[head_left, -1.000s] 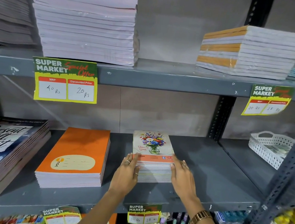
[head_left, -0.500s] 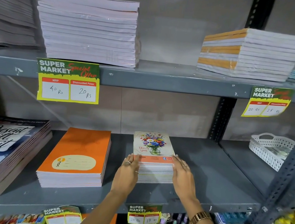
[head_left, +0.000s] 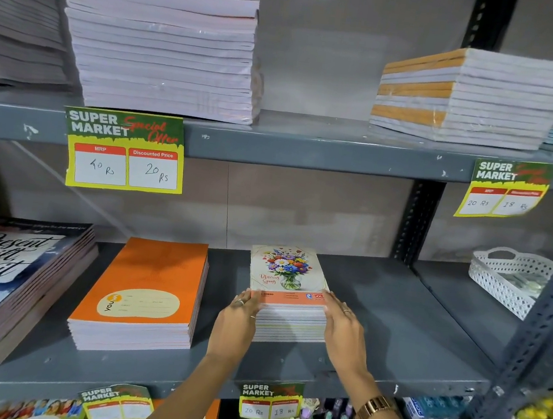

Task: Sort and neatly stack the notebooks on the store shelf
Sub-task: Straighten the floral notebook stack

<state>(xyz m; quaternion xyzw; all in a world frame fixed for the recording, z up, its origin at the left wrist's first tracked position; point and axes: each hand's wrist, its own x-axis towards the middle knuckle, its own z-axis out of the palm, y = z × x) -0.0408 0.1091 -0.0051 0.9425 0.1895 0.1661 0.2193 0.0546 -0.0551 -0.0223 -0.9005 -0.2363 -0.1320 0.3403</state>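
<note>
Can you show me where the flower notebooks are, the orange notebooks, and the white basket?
flower notebooks (head_left: pixel 286 272): head view, on the top cover's flower picture.
orange notebooks (head_left: pixel 154 274): head view, on the top orange cover.
white basket (head_left: pixel 500 286): head view, on its holed front wall.

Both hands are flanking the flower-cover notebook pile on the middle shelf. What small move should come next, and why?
Probably a gentle inward squeeze to square the pile. The left hand and right hand lie flat against opposite sides of the flower-cover stack, and its lower notebooks look a little uneven at the front edge. Then it could slide left toward the orange stack, as a gap separates them.
</note>
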